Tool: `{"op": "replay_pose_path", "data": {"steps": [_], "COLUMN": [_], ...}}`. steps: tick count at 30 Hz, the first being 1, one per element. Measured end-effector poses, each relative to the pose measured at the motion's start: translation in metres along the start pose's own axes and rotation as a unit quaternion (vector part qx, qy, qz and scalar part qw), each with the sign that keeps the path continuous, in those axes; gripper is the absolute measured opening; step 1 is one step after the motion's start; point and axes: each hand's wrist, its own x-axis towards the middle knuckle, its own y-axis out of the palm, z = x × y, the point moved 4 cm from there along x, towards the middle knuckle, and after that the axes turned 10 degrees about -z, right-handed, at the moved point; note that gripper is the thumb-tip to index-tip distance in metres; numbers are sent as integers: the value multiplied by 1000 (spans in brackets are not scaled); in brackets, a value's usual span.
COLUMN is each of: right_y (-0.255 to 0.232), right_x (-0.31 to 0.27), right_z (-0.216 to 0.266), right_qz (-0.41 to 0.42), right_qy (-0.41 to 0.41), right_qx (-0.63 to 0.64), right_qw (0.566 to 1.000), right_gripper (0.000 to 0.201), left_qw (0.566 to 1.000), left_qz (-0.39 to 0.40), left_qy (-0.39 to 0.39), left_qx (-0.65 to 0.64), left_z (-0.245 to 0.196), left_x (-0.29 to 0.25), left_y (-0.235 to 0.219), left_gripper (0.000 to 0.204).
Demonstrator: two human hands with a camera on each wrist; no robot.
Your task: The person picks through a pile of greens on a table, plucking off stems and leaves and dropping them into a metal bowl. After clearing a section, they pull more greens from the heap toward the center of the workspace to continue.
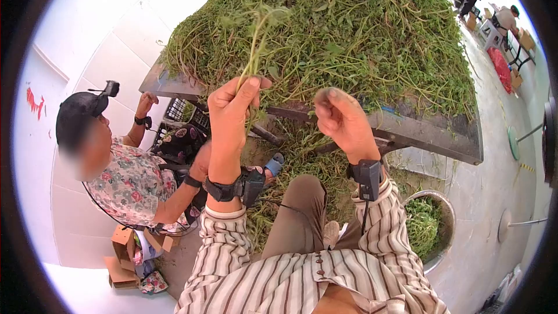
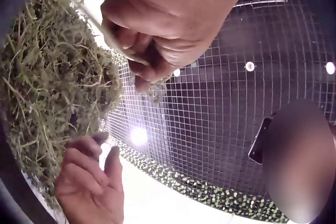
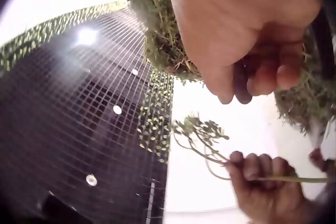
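My left hand is raised in front of the heap and pinches a few thin green plant stems between thumb and fingers. Their leafy tops stand up above the fist; in the right wrist view, leaves spread from one side of the hand and a stem end trails from the other. My right hand hovers apart from it near the table's front edge, fingers loosely curled, nothing visible between them. Behind both hands lies a big heap of leafy green plants on a dark table.
Another person in a floral shirt sits close at the left, beside a black crate. A round basin of greens stands at my right. Loose stems litter the floor under the table. Cardboard boxes stand lower left.
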Motion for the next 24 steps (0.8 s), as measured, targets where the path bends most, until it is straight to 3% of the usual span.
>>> {"op": "replay_pose_path", "data": {"steps": [1, 3, 7, 11, 20, 24], "right_y": [3, 9, 15, 1, -1, 2], "right_x": [0, -2, 0, 7, 6, 4], "right_z": [-1, -5, -26, -33, -24, -23], "right_qz": [-5, -52, -4, -1, -71, -58], "right_qy": [-2, -1, 17, 29, -7, -22], "right_qx": [3, -137, -84, -17, -23, -45], "right_qw": [1000, 989, 996, 999, 997, 997], "right_gripper": [23, 21, 19, 13, 7, 12], "left_qw": [1000, 995, 980, 981, 982, 986], "left_qz": [6, 76, 174, 162, 168, 146], "left_qy": [-3, -21, -2, -26, -34, -64], "left_qx": [2, 54, 99, 102, 75, 56], "left_z": [2, 7, 24, 31, 49, 51], "left_x": [-3, -10, -26, -31, -39, -43], "left_y": [-2, 2, 19, 23, 30, 26], "left_gripper": [23, 23, 25, 31, 27, 26]}}
